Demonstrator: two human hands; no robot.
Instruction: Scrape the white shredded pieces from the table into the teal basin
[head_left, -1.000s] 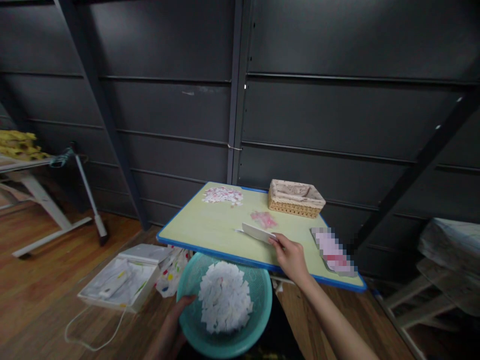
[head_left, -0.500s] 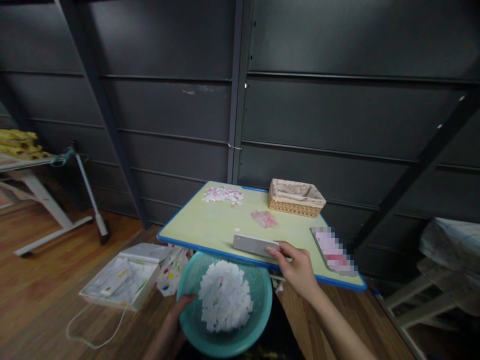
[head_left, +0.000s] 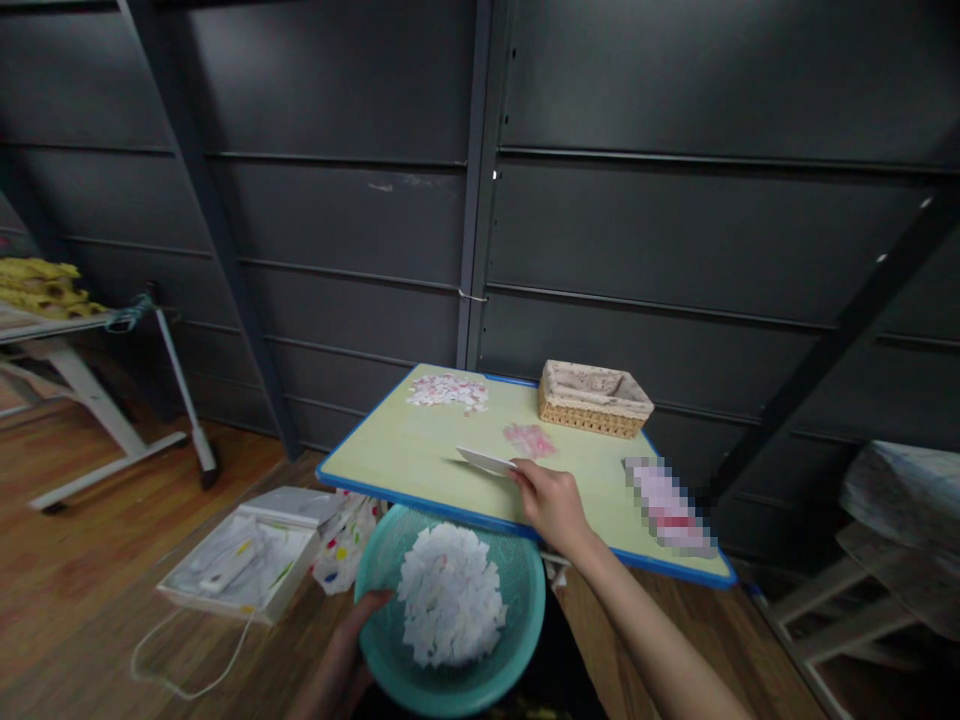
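Observation:
My left hand [head_left: 358, 625] grips the left rim of a teal plastic colander [head_left: 526, 590], its thumb over the edge. White paper-like scraps [head_left: 450, 595] are heaped inside it. The colander sits against the near edge of a pale yellow tabletop [head_left: 405, 450] with a blue border. Over this tabletop, my right hand [head_left: 551, 500] is closed on one end of a thin, flat white strip [head_left: 486, 461], seen nearly edge-on and pointing left. Just beyond that hand lies a small pile of pinkish pieces [head_left: 529, 440]. White and pink scraps [head_left: 448, 391] are spread at the far left corner.
A wicker basket [head_left: 592, 412] with a cloth liner stands at the back right. A blurred-out flat item [head_left: 670, 507] lies at the right edge. On the floor at left are an opened white box [head_left: 240, 560] and a dotted plastic bag [head_left: 345, 545]. A dark panelled wall [head_left: 360, 220] rises behind.
My right hand has moved forward and slightly left over the tabletop. The strip in it has turned from showing its broad face to nearly edge-on. My left hand and the colander have stayed put.

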